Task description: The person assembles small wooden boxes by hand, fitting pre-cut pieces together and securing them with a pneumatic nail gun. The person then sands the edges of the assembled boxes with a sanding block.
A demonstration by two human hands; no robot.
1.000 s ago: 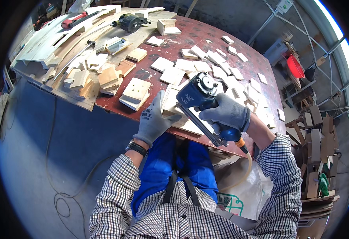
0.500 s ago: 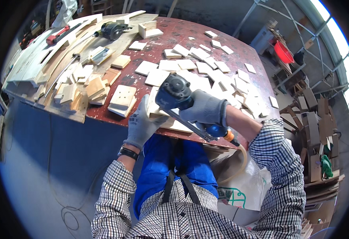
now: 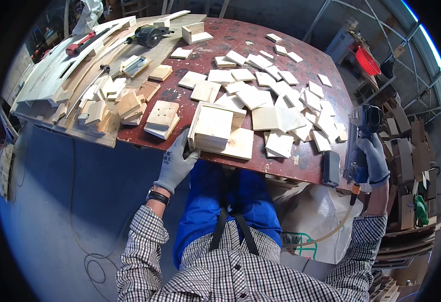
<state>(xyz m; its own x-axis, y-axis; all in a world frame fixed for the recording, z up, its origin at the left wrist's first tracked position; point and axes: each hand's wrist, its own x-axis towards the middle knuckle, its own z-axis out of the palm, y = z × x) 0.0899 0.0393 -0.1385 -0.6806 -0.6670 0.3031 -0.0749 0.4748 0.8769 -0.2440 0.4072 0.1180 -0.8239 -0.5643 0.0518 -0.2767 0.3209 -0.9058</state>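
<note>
A small wooden box (image 3: 214, 125) of pale boards sits at the table's front edge on a flat board (image 3: 241, 143). My left hand (image 3: 176, 163), in a grey glove, grips its near left corner, thumb and fingers closed around the edge. Out at the right edge of the table, my gloved right hand (image 3: 373, 157) is wrapped around a black air nail gun (image 3: 353, 146), well apart from the box. An air hose (image 3: 344, 221) hangs from the gun's lower end. Just left of the gun, a dark rectangular block (image 3: 331, 168) stands on the table.
Many loose wooden squares (image 3: 276, 108) cover the middle and right of the red table (image 3: 230, 35). Stacked blocks (image 3: 162, 118) lie left of the box. Farther left are a circular saw (image 3: 150, 36), a hammer (image 3: 104, 68) and a red tool (image 3: 79, 45). Boards are piled at right (image 3: 406, 151).
My right hand has carried the nail gun from above the box to the table's right edge, uncovering the box. The left hand stays at the box's corner.
</note>
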